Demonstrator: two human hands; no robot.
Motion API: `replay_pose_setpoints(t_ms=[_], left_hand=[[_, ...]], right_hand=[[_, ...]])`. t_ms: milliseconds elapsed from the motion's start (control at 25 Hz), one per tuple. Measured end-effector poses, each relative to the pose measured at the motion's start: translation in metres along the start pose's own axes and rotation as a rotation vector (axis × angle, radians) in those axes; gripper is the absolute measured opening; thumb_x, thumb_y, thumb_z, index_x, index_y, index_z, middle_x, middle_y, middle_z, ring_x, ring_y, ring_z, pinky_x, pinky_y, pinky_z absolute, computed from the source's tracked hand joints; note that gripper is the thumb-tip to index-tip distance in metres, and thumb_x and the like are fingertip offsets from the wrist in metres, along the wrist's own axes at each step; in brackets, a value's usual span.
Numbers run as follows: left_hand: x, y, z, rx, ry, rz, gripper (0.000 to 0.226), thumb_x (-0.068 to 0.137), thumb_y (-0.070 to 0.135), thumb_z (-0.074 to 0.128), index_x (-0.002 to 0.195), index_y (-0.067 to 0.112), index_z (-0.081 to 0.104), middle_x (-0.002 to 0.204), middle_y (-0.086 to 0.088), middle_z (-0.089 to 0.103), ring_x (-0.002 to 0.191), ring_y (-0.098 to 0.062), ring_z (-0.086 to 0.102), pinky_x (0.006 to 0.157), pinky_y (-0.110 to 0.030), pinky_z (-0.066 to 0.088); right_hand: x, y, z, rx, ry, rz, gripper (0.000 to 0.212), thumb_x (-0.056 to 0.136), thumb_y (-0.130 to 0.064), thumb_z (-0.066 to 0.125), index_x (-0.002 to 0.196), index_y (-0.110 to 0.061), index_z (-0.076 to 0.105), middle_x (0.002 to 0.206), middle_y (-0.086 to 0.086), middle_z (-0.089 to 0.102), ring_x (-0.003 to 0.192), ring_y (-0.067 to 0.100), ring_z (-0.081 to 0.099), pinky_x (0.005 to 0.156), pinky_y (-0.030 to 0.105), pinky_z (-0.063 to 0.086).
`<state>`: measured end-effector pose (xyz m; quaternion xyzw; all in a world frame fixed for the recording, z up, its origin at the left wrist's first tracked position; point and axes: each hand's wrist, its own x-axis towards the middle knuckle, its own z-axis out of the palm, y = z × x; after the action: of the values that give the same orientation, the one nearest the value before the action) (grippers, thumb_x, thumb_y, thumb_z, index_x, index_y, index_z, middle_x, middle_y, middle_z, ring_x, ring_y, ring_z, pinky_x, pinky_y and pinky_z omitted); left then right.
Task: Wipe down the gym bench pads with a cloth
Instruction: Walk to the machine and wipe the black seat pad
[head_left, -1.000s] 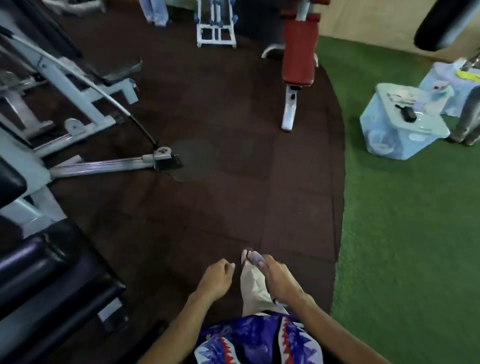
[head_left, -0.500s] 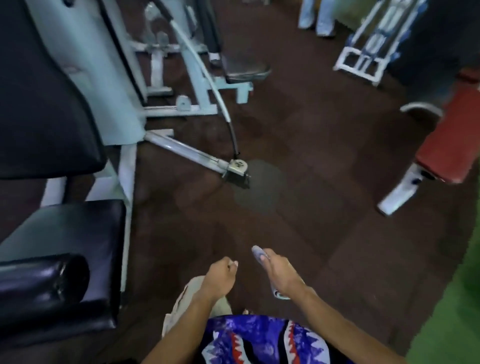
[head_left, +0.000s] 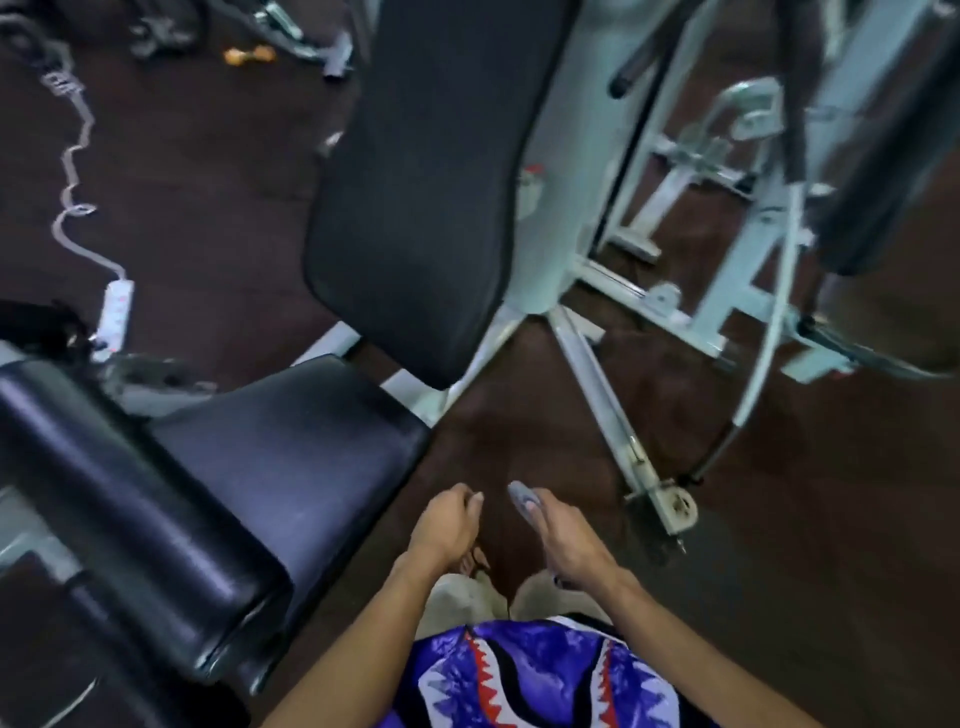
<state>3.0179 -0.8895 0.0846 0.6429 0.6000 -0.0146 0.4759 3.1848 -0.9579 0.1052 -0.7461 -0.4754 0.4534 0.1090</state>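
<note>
A black bench seat pad (head_left: 291, 457) lies low at the left, with a shiny black roller pad (head_left: 104, 493) along its near left side. Behind it a black back pad (head_left: 431, 182) rises at a tilt. My left hand (head_left: 447, 525) is a closed fist with nothing visible in it, just off the seat pad's right corner. My right hand (head_left: 566, 540) is next to it over the brown floor, closed around a small flat grey-blue item (head_left: 522, 499), possibly a folded cloth. Neither hand touches a pad.
A white machine frame (head_left: 597, 384) with a cable runs across the floor to the right of my hands. Another black pad (head_left: 883, 182) hangs at the far right. A white power strip (head_left: 117, 312) and an orange dumbbell (head_left: 249, 54) lie on the floor at the back left.
The view has swung left from the open floor and green turf to the black bench, which now fills the left and centre. Both hands keep the same pose and grip.
</note>
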Motion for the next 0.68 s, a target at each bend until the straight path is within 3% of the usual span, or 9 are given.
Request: replay_pose_setpoints(t_ms=[80,160,280,440,680], left_hand=[[0.014,-0.003,-0.016,-0.076,0.117,-0.063,0.021,0.101,0.035,0.044,0.093,0.021,0.058,0.094,-0.001,0.066,0.084,-0.014,0.061,0.075,-0.03,0.044],[0.02,-0.009,-0.024,-0.167,0.212,-0.146,0.017,0.101,0.035,0.044,0.092,0.027,0.056,0.091,0.005,0.063,0.078,-0.006,0.057,0.07,-0.026,0.042],[0.033,-0.03,-0.03,-0.264,0.397,-0.305,0.018,0.1,0.033,0.043,0.092,0.026,0.058,0.093,0.0,0.065,0.081,-0.013,0.06,0.072,-0.032,0.046],[0.056,-0.049,-0.032,-0.192,0.588,-0.504,0.027,0.101,0.031,0.039,0.108,0.02,0.063,0.106,-0.003,0.066,0.099,-0.025,0.062,0.088,-0.043,0.05],[0.096,-0.104,-0.044,-0.016,0.85,-0.585,0.03,0.098,0.034,0.042,0.114,0.017,0.062,0.118,-0.004,0.061,0.106,-0.026,0.058,0.092,-0.043,0.046]], right_hand=[[0.044,-0.026,-0.01,-0.084,-0.109,-0.102,0.037,0.106,-0.037,0.034,0.135,-0.022,0.051,0.126,0.005,0.066,0.114,0.023,0.062,0.081,0.023,0.039],[0.082,-0.042,-0.01,-0.17,-0.178,-0.189,0.036,0.103,-0.047,0.032,0.13,-0.033,0.05,0.121,0.003,0.068,0.112,0.023,0.064,0.091,0.034,0.048],[0.14,-0.066,-0.001,-0.325,-0.353,-0.304,0.04,0.099,-0.056,0.024,0.13,-0.041,0.045,0.116,0.0,0.07,0.109,0.022,0.066,0.097,0.048,0.049],[0.195,-0.096,0.019,-0.343,-0.511,-0.446,0.04,0.106,-0.04,0.031,0.139,-0.026,0.048,0.132,0.002,0.063,0.122,0.019,0.059,0.104,0.038,0.045],[0.268,-0.107,0.075,-0.351,-0.544,-0.573,0.041,0.107,-0.033,0.031,0.144,-0.021,0.043,0.134,0.006,0.06,0.12,0.02,0.059,0.099,0.027,0.043]])
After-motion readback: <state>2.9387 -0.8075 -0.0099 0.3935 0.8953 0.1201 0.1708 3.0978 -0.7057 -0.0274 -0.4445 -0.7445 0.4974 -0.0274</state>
